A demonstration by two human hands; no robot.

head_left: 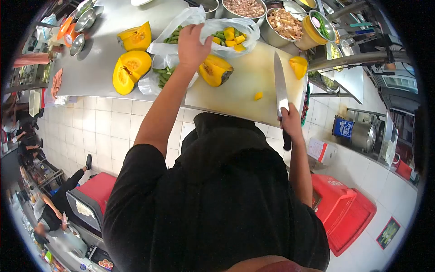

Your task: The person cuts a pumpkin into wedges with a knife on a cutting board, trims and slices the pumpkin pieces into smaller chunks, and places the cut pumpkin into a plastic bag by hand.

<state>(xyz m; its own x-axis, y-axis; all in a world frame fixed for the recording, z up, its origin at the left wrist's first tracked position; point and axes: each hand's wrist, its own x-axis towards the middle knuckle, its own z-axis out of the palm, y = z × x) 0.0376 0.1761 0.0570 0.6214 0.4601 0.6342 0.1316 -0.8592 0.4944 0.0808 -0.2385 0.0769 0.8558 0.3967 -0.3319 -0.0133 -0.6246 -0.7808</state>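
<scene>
My left hand [194, 44] reaches over the clear plastic bags, its thumb spread from the fingers; the fingertips are at the bag plastic. One plastic bag [249, 28] holds green vegetable pieces and yellow pumpkin cubes [229, 35]. Another bag with green pieces [162, 78] lies under my left forearm. In my right hand [291, 121] is a large kitchen knife [281, 84], its blade pointing away over the cutting board [244, 86]. A pumpkin wedge [215, 70] sits beside my left wrist. A small pumpkin piece [258, 95] lies left of the blade, a bigger chunk [298, 67] to its right.
Two more pumpkin pieces [131, 71] [136, 37] rest on the steel table [97, 68]. Pots of chopped food [284, 25] line the board's far side. Metal bowls [77, 45] stand far left. Red bins [342, 213] flank me below; another person [54, 211] is at lower left.
</scene>
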